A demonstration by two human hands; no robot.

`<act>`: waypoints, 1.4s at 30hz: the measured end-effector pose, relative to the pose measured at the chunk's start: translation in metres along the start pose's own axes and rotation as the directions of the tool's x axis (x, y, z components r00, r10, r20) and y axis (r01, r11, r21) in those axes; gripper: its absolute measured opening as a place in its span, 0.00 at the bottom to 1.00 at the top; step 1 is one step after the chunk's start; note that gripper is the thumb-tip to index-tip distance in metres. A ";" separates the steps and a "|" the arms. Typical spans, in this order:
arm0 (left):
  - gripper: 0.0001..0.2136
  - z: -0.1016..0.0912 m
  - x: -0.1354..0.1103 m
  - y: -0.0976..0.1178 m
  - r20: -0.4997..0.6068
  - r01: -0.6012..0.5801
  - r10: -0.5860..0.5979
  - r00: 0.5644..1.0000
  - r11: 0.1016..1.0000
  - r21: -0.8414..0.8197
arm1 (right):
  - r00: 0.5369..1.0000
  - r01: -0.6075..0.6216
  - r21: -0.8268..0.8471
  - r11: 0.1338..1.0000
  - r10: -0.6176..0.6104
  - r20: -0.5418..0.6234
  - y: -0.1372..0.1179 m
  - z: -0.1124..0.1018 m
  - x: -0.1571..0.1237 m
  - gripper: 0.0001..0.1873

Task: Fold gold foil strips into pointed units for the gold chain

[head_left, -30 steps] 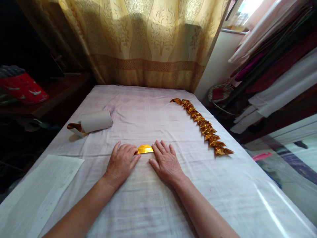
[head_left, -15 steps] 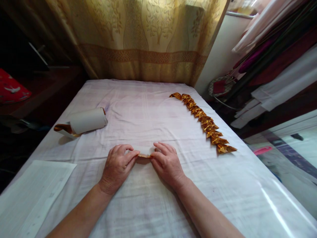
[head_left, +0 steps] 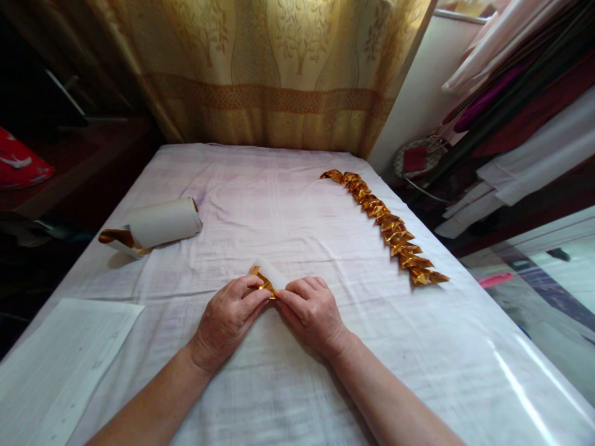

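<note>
Between my two hands is a small piece of gold foil paper [head_left: 264, 280], white on its other face and partly folded. My left hand [head_left: 231, 316] pinches its near edge from the left, thumb and forefinger together. From the right, my right hand [head_left: 312, 314] pinches the near corner with its fingertips, close to the left thumb. The foil's gold side shows in a slanting strip, and its white side lies beyond. Part of the piece is hidden by my fingers. A row of folded gold foil pieces [head_left: 390, 226] lies to the right, overlapping one another.
A white-backed roll of gold foil paper [head_left: 165, 223] lies at the left with its loose end curled. Nearer, a pale sheet [head_left: 65, 365] rests on the white cloth [head_left: 279, 204]. A patterned curtain [head_left: 269, 80] hangs behind. Clothes [head_left: 539, 148] hang at the right.
The foil paper has turned from lying straight across to a slant, and more gold shows. My hands have come closer together, fingertips nearly meeting at its near corner.
</note>
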State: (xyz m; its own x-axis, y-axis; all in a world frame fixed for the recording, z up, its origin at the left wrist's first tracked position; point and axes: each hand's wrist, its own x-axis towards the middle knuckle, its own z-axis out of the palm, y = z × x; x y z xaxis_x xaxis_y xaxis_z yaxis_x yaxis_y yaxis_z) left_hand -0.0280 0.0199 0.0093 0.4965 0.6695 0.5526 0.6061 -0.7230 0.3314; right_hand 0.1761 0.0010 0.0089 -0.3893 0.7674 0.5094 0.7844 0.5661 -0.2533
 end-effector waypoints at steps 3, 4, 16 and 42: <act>0.09 0.001 -0.001 -0.005 -0.005 0.034 -0.034 0.999 0.999 -0.004 | 0.999 -0.014 0.035 0.999 0.013 0.039 0.002 -0.002 -0.001 0.10; 0.08 0.001 -0.002 -0.007 0.001 0.053 -0.053 0.999 0.998 -0.015 | 0.998 -0.033 0.032 0.999 0.031 0.055 0.004 -0.002 -0.001 0.13; 0.08 -0.004 0.003 -0.013 0.035 0.122 -0.118 0.992 0.983 -0.140 | 1.000 0.025 -0.016 1.000 -0.026 -0.011 0.013 -0.005 -0.004 0.11; 0.12 -0.011 -0.011 0.015 0.175 -0.072 0.030 0.984 0.969 0.237 | 0.993 -0.041 0.269 0.962 0.011 0.116 0.020 -0.004 -0.007 0.07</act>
State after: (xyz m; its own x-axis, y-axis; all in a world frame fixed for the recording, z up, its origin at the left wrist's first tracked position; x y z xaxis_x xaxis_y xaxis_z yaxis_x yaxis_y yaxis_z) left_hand -0.0317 -0.0004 0.0167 0.6159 0.6667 0.4199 0.6986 -0.7084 0.1001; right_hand 0.1964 0.0055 0.0032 -0.4343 0.8030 0.4082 0.6411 0.5939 -0.4861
